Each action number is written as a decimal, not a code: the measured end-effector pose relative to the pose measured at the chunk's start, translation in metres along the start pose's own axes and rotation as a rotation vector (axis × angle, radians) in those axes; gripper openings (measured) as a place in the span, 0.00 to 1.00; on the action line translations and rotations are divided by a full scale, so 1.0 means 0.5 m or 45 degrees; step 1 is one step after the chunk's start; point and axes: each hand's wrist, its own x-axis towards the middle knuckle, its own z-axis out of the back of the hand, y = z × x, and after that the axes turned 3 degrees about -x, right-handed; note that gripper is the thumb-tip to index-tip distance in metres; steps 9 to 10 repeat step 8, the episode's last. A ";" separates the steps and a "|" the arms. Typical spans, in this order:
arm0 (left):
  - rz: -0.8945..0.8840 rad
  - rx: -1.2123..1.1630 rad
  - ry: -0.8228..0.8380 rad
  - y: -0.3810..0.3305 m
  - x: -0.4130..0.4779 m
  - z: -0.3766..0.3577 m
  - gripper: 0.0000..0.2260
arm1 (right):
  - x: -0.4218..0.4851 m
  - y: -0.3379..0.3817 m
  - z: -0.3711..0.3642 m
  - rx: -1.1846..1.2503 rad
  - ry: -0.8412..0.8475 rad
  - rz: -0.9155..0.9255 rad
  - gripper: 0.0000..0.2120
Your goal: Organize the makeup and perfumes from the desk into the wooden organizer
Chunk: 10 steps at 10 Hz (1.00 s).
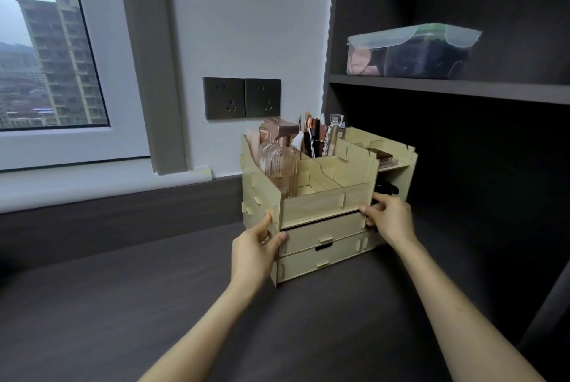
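Note:
The pale wooden organizer point(327, 206) stands on the dark desk point(154, 304), turned at an angle, with two drawers in its front. A pink glass perfume bottle point(282, 162) with a rose-gold pump fills its left compartment. Brushes and lipsticks point(317, 138) stand upright in a rear slot, a small clear perfume bottle point(336, 122) behind them. A brown palette point(381, 156) lies on the right shelf. My left hand point(257, 250) grips the organizer's front left corner. My right hand point(388, 216) grips its front right edge.
A wall with two dark sockets point(242, 98) and a window point(46, 51) lie behind and left. Dark shelving rises on the right; a clear lidded plastic box point(410, 50) sits on the shelf above the organizer. A dark object point(385, 188) sits under the organizer's right shelf.

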 end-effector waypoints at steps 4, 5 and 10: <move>0.010 -0.001 -0.037 0.002 0.021 -0.013 0.26 | 0.027 -0.007 -0.012 0.036 0.021 -0.025 0.13; 0.025 -0.010 -0.034 -0.007 0.015 -0.012 0.26 | 0.026 -0.005 -0.011 0.015 0.015 -0.036 0.12; 0.086 -0.048 -0.006 -0.034 0.002 0.032 0.32 | 0.001 0.020 -0.026 -0.089 -0.267 -0.206 0.17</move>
